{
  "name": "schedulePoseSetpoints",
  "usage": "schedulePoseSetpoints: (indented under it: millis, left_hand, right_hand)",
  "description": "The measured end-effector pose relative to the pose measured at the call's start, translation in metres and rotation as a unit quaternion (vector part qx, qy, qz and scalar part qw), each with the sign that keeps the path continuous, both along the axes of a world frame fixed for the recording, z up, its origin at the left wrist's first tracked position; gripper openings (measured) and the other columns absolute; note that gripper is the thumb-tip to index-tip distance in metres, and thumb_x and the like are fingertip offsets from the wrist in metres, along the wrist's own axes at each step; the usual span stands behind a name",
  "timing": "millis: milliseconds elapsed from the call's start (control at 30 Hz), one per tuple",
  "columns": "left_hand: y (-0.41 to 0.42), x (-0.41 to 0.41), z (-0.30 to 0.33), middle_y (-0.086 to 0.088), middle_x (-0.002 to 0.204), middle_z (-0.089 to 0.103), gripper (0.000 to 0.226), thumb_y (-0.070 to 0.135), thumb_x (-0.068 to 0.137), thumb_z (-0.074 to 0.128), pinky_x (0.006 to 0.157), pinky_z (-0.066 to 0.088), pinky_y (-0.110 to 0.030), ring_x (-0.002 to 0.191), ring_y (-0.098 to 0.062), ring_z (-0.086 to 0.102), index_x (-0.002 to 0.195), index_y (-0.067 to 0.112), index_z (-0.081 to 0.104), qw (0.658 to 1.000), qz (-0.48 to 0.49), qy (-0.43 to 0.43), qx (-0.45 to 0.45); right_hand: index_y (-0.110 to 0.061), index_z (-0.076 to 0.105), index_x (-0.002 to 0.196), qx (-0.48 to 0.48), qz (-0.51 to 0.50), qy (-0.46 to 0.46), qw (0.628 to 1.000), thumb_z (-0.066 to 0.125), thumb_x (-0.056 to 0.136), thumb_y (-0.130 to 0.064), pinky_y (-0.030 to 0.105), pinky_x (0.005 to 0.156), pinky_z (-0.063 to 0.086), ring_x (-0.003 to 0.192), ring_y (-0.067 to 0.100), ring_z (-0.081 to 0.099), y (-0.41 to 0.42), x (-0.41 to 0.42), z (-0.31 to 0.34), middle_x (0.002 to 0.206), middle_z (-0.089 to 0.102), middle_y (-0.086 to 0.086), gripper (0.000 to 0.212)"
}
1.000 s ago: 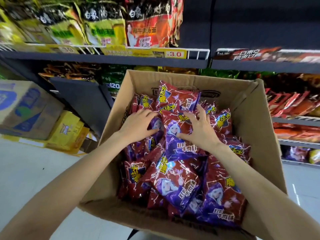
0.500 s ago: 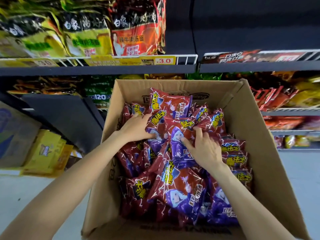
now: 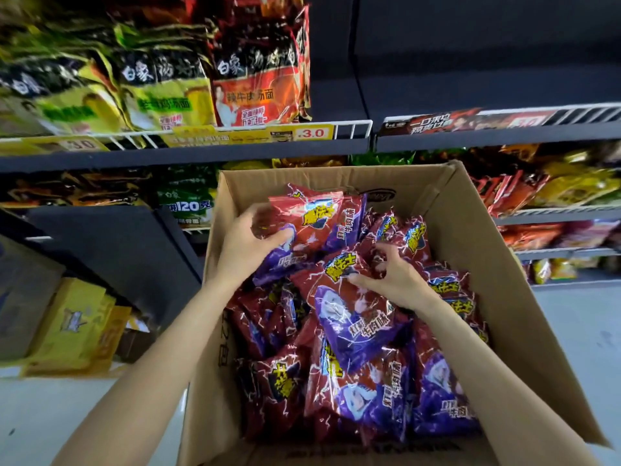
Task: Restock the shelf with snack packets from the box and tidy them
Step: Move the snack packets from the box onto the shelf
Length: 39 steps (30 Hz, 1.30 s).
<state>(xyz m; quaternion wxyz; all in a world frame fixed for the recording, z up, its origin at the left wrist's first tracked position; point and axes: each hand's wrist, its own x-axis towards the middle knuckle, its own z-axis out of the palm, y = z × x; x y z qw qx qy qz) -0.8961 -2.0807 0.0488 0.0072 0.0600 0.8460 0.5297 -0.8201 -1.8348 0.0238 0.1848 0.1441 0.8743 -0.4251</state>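
Shelves of noodle bags [image 3: 255, 79] rise behind the cardboard box [image 3: 477, 230], which is full of red-and-purple snack packets [image 3: 363, 381]. My left hand [image 3: 245, 247] now grips a packet [image 3: 312, 220] and has raised it off the pile, where a moment ago it only rested; restocking can begin. My right hand [image 3: 393, 277] pinches another packet [image 3: 349, 304] lying on top of the heap.
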Motion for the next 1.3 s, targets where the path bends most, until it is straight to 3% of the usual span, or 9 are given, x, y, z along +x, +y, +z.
schedulePoseSetpoints:
  millis: [133,267,367,533,733,867,933,1033,1300]
  left_hand:
    - [0.009,0.006,0.011,0.018,0.101,0.063,0.028,0.035,0.085,0.067,0.089,0.046,-0.019,0.096,0.002,0.06,0.11,0.03,0.055,0.998,-0.023,0.047,-0.042]
    - [0.027,0.012,0.027,0.013,0.113,0.061,0.033,0.043,0.089,0.057,0.092,0.047,-0.023,0.103,-0.001,0.059,0.119,0.029,0.052,0.99,-0.064,0.093,-0.081]
    - [0.048,0.018,0.05,0.014,0.112,0.059,0.047,0.048,0.09,0.048,0.086,0.043,-0.012,0.102,-0.003,0.058,0.127,0.019,0.051,0.975,-0.084,0.153,-0.136]
    - [0.099,0.036,0.095,0.011,0.079,0.058,0.044,0.041,0.097,0.046,0.062,0.036,-0.003,0.063,-0.003,0.055,0.131,0.013,0.047,0.919,-0.079,0.278,-0.268]
    - [0.195,0.066,0.105,0.016,0.091,0.058,0.037,0.039,0.092,0.052,0.071,0.038,-0.001,0.079,0.011,0.054,0.117,0.011,0.051,0.952,-0.071,0.278,-0.108]
    - [0.278,0.096,0.104,0.026,0.1,0.054,0.029,0.032,0.092,0.055,0.081,0.039,-0.004,0.089,0.022,0.052,0.118,0.024,0.045,0.969,-0.053,0.24,-0.026]
    - [0.319,0.109,0.102,0.027,0.102,0.054,0.028,0.032,0.092,0.056,0.083,0.04,-0.005,0.09,0.022,0.052,0.117,0.028,0.044,0.971,-0.059,0.23,-0.016]
    - [0.375,0.127,0.1,0.029,0.102,0.051,0.03,0.026,0.092,0.057,0.08,0.034,0.003,0.09,0.025,0.048,0.118,0.024,0.043,0.973,-0.082,0.216,-0.021]
    - [0.51,0.143,0.054,0.013,0.105,0.06,0.029,0.032,0.094,0.054,0.074,0.04,0.0,0.087,0.012,0.055,0.12,0.02,0.048,0.984,-0.124,0.126,-0.03]
  right_hand:
    - [-0.013,0.03,0.145,-0.056,0.027,-0.052,0.997,0.072,0.074,-0.05,0.032,0.107,0.034,0.131,0.023,0.042,0.004,0.004,0.003,0.146,0.04,0.009,0.09]
    - [-0.009,0.032,0.145,-0.04,0.022,0.044,0.998,0.069,0.078,-0.048,0.027,0.107,0.029,0.135,0.019,0.037,0.021,0.016,0.028,0.147,0.039,0.002,0.087]
    - [-0.012,0.049,0.131,-0.013,-0.003,0.138,0.99,0.066,0.073,-0.055,0.023,0.089,0.048,0.106,0.01,0.062,0.044,0.028,0.061,0.121,0.064,-0.002,0.074]
    - [-0.02,0.051,0.11,0.035,-0.054,0.26,0.963,0.065,0.082,-0.045,0.011,0.066,0.05,0.078,-0.01,0.06,0.106,0.053,0.106,0.093,0.064,-0.017,0.041]
    - [-0.013,0.035,0.137,0.013,-0.125,0.297,0.947,0.064,0.086,-0.035,0.025,0.074,0.043,0.092,0.016,0.059,0.21,0.101,0.128,0.1,0.058,-0.011,0.063]
    - [-0.016,0.043,0.114,0.05,-0.136,0.317,0.937,0.065,0.085,-0.038,0.022,0.064,0.047,0.074,0.027,0.061,0.293,0.141,0.13,0.082,0.065,0.003,0.043]
    - [-0.015,0.044,0.123,0.08,-0.126,0.304,0.941,0.065,0.084,-0.041,0.035,0.066,0.049,0.068,0.027,0.06,0.335,0.156,0.125,0.082,0.066,0.012,0.051]
    - [-0.016,0.046,0.124,0.137,-0.094,0.288,0.943,0.065,0.085,-0.042,0.031,0.056,0.042,0.058,0.015,0.053,0.392,0.173,0.116,0.077,0.063,0.004,0.05]
    - [-0.012,0.045,0.126,0.209,-0.067,0.279,0.935,0.067,0.086,-0.034,0.032,0.069,0.04,0.084,0.023,0.055,0.519,0.175,0.092,0.1,0.056,-0.001,0.051]
